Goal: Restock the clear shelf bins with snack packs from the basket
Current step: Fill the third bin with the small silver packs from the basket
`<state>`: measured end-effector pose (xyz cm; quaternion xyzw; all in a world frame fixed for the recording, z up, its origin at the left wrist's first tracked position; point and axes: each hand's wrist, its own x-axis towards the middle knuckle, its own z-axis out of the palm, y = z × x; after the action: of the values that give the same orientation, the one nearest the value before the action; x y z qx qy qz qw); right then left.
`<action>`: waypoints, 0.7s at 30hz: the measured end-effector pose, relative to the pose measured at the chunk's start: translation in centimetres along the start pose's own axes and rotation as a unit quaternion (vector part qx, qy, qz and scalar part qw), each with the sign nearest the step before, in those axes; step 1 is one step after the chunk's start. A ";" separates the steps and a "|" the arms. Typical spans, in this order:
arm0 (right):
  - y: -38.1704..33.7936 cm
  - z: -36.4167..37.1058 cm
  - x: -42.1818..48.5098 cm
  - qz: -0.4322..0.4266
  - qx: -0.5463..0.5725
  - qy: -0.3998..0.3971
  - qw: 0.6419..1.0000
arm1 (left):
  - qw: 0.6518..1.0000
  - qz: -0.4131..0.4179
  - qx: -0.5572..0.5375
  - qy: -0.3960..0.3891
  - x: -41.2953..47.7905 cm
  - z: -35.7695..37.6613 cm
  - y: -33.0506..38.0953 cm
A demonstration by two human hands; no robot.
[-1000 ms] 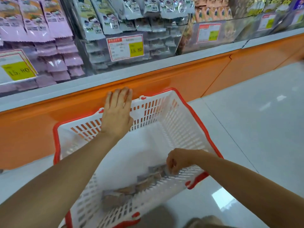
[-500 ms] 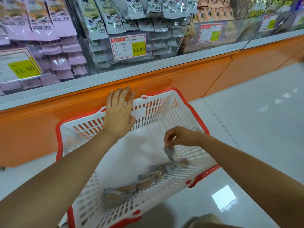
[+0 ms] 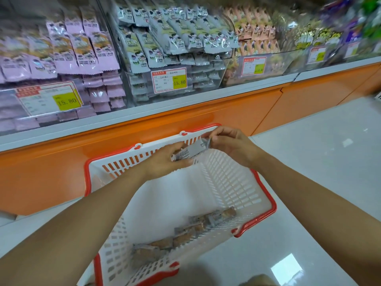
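Snack pack held over the basket: left fingers curl round one end, right fingers pinch the other.

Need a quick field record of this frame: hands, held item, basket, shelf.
left hand: grips one end of the snack pack
right hand: pinches the pack's other end
pack position: above the basket, near its far rim
basket contents: several loose packs in a row by the near wall
shelf bins: hold packs; price tag reads 15.80

Bright, even light, probably from overhead, leaves a glare patch on the floor. Wide-angle distortion bends the edges, and the upper-right bins are blurred.
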<state>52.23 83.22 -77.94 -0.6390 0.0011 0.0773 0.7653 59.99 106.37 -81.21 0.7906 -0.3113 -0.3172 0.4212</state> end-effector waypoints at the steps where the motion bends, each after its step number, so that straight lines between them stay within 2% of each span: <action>1: -0.5 0.2 -0.1 0.002 0.000 -0.005 1.000 | 1.000 0.004 0.005 0.012 -0.1 -0.2 0.2; 3: -1.6 0.8 -0.3 0.005 -0.049 -0.011 0.999 | 0.997 0.032 0.047 0.045 -0.3 -0.7 1.0; 5: -2.6 1.4 -0.4 0.004 -0.155 -0.009 0.988 | 0.990 0.074 0.090 0.083 -0.6 -1.4 1.9; 8: -4.3 2.8 -0.4 0.008 -0.299 -0.015 0.954 | 0.968 0.120 0.173 0.139 -1.4 -2.5 3.3; 11: -6.2 4.1 -0.3 -0.032 -0.380 -0.011 0.925 | 0.938 0.166 0.238 0.190 -2.0 -3.6 4.4; 14: -8.2 4.8 -0.2 -0.099 -0.393 0.020 0.914 | 0.900 0.202 0.276 0.271 -2.7 -4.7 5.8; 17: -10.2 5.2 0.1 -0.161 -0.338 0.067 0.925 | 0.839 0.220 0.319 0.382 -3.4 -6.0 7.1; 19: -11.6 5.5 0.5 -0.210 -0.304 0.093 0.925 | 0.802 0.218 0.346 0.435 -3.7 -7.1 7.6; 21: -13.2 6.1 1.3 -0.238 -0.283 0.118 0.922 | 0.781 0.198 0.367 0.465 -3.9 -8.1 7.9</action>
<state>54.49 87.10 -64.07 -0.8149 -0.0827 -0.1855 0.5429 62.04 109.58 -69.81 0.8577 -0.3206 0.3173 0.2466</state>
